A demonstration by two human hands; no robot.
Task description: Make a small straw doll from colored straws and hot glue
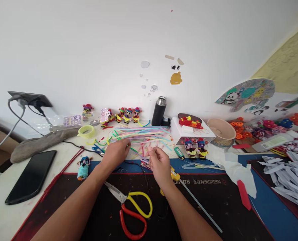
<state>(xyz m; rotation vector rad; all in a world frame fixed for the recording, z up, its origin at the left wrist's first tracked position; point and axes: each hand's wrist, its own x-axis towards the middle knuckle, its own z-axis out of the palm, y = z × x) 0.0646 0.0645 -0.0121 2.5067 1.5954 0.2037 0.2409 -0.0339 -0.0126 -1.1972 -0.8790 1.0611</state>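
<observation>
My left hand [116,153] reaches over the near edge of a loose pile of coloured pipe cleaners [141,132]. Its fingers are bent together, and what they pinch, if anything, is hidden. Close by on the right, my right hand [160,164] is closed, fingers curled in and thumb pressed on them; I cannot make out anything in it. A purple pipe cleaner and several short pieces lie between the hands. Below them, scissors [123,198] with one yellow and one red handle rest on the black mat [194,214]. A yellow glue gun [175,174] lies partly behind my right wrist.
Small pipe-cleaner dolls [128,115] stand along the wall, with a black flask [159,112] and white box [192,135] beside them. A turquoise doll [83,169] and black phone [32,177] lie left. Paper strips [286,180] are heaped right. A glue stick [201,207] lies on the mat.
</observation>
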